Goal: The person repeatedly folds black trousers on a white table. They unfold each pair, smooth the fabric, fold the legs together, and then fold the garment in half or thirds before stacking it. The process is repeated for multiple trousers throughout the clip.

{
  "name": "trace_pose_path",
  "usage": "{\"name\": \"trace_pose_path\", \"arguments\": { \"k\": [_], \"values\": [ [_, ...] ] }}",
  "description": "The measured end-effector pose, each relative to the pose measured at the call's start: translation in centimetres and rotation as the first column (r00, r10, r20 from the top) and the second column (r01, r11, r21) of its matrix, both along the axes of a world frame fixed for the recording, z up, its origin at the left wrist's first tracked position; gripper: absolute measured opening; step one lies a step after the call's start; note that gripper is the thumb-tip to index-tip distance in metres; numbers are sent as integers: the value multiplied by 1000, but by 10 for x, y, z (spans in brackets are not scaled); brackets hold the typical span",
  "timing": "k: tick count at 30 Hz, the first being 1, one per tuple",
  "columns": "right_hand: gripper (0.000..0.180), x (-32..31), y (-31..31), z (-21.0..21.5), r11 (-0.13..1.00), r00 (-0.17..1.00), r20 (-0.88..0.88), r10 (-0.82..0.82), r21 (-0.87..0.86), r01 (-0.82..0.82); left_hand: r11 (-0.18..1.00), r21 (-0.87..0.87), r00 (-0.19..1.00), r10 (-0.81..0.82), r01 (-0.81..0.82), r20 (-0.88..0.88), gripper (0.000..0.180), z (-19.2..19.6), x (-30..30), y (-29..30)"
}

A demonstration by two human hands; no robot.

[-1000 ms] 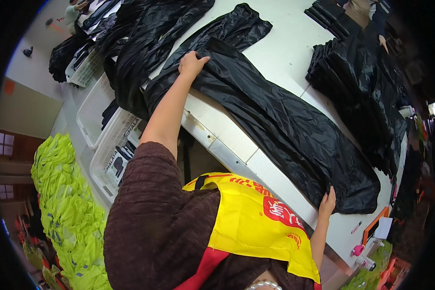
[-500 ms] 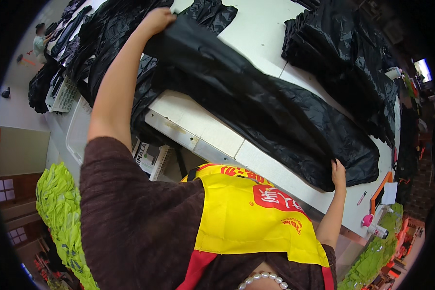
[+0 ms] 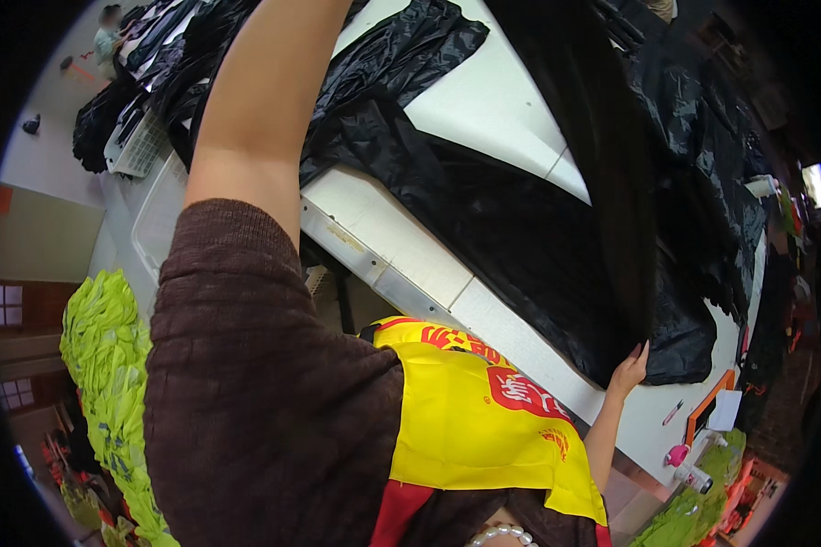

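Observation:
A long, shiny black garment [image 3: 538,228] lies slantwise across the white table [image 3: 483,109]. One dark layer of it [image 3: 611,137] is raised, running from the top edge down toward my right hand [image 3: 629,366]. That hand is closed on the garment's near edge at the right, fingertips partly hidden in the dark cloth. My left arm reaches forward past the top edge, so the left hand is out of sight.
Stacked black garments [image 3: 702,155] fill the table's right side; more black cloth [image 3: 410,55] lies at the far left. A white basket [image 3: 137,150] stands left. Lime-green cloth [image 3: 109,383] is heaped below it. A pen [image 3: 672,412] and a pink-topped bottle [image 3: 691,474] are at right.
My left arm has swung forward and its hand has left the view. A layer of the garment has been lifted off the lower part. My right hand stays at the near edge.

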State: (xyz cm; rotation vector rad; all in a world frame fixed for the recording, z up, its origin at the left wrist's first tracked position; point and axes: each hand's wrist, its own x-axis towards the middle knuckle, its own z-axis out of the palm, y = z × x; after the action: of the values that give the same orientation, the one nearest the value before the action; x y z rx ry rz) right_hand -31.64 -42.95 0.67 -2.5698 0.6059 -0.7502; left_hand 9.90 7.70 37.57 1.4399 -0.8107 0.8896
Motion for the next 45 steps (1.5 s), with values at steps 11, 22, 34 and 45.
{"name": "trace_pose_path", "arguments": {
  "k": [11, 22, 34, 45],
  "values": [
    [38, -2, 29, -8, 926, 873, -411, 264, -146, -348, 922, 199, 77, 237, -333, -968, 27, -303, -46, 163],
    [38, -6, 35, -20, 915, 899, -377, 221, -238, -325, 809, 582, -115, 588, 88, -800, 31, -256, -52, 170],
    [39, -6, 40, -31, 926, 946, -278, 166, -286, -246, 966, 255, 313, 232, 33, -921, 27, -246, -3, 120],
    [43, -7, 40, -33, 935, 953, -264, 149, -278, -222, 815, 572, 213, 544, 94, -811, 40, -307, -29, 124]
  ]
}}
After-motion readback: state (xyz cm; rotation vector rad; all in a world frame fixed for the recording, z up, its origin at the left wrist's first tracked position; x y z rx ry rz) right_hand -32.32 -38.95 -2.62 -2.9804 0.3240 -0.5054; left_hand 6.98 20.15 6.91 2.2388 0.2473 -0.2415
